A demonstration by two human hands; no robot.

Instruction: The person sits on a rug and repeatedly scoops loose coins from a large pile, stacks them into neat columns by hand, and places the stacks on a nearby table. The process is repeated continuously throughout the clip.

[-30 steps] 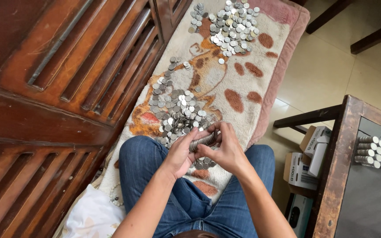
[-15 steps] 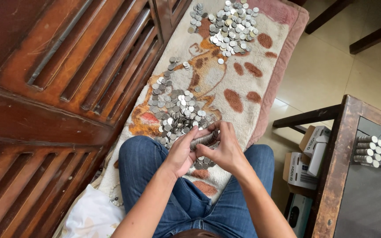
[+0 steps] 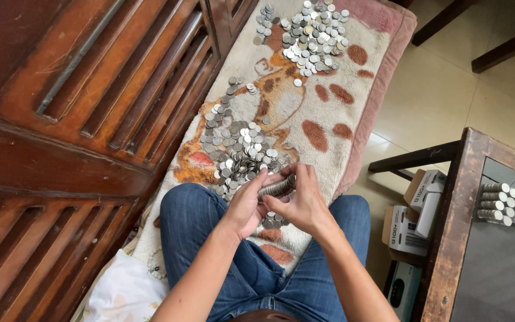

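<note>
i am sitting with my knees in blue jeans (image 3: 210,238) at the bottom of the frame, and just above them both of my hands are meeting at the centre. my left hand (image 3: 247,206) and my right hand (image 3: 305,203) are each clenched around an end of a stack of coins (image 3: 275,188), which is lying sideways between them; i am pressing it from both ends, it seems, so the column is holding together instead of spilling. a few loose coins are lying under my hands on the towel (image 3: 329,113), a pale one with orange and brown patches, which is keeping the coins from rolling off. just beyond my fingers the near heap of coins (image 3: 236,152) is spreading out within easy reach. further up, near the top centre, a second heap (image 3: 311,33) is sitting well apart from the first. along the left a dark wooden slatted panel (image 3: 90,107) is running. at the right edge, finished coin rolls (image 3: 511,203) are lying in rows on a dark surface (image 3: 466,238), with small cardboard boxes (image 3: 415,209) beside it on the floor.
</note>
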